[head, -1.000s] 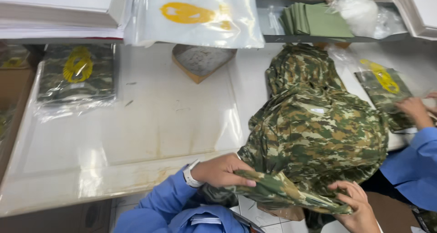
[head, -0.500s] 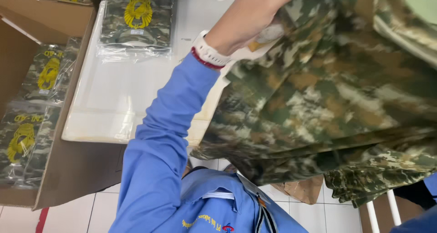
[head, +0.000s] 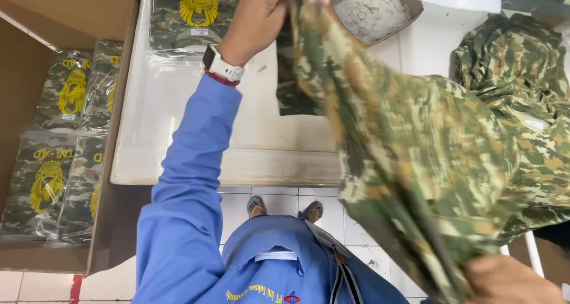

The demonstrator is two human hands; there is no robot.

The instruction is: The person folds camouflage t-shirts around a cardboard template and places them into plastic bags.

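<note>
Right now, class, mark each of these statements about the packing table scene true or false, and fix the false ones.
1. The left hand grips the garment by its top edge. True.
2. The garment is plain blue. False: it is camouflage; the sleeve is blue.
3. The cardboard box holds bagged camouflage packs. True.
4. The left wrist is bare. False: it wears a watch.
5. The right hand holds the garment's lower end. True.
6. The garment lies flat on the table. False: it is held up, stretched between both hands.
</note>
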